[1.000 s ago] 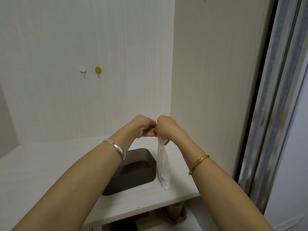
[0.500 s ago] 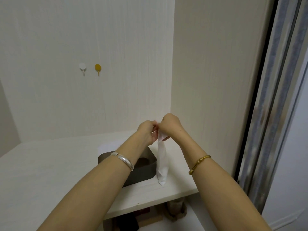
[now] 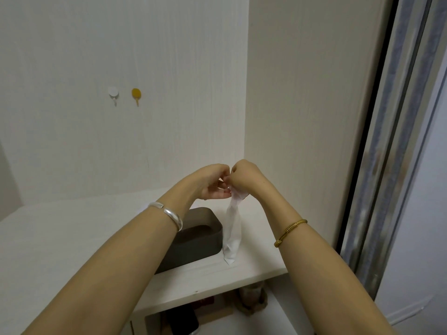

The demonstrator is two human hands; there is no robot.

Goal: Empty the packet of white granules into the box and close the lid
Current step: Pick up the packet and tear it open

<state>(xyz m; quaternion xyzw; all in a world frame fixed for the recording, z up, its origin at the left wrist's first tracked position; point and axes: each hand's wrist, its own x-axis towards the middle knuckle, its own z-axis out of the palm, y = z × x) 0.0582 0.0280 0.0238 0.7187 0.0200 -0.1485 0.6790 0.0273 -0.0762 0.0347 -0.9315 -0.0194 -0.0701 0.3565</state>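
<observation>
Both hands, left hand (image 3: 212, 181) and right hand (image 3: 244, 176), still pinch the packet (image 3: 232, 234) top; it now hangs twisted beside the open box (image 3: 200, 235), so I judge tearing continues.

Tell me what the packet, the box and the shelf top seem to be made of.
Packet: thin white film or paper, likely plastic; it hangs limp and looks slightly translucent near the top. Box: dark brown, matte, with rounded corners, probably moulded plastic. Shelf top: pale board with a fine wood-grain print, likely laminate.
</observation>
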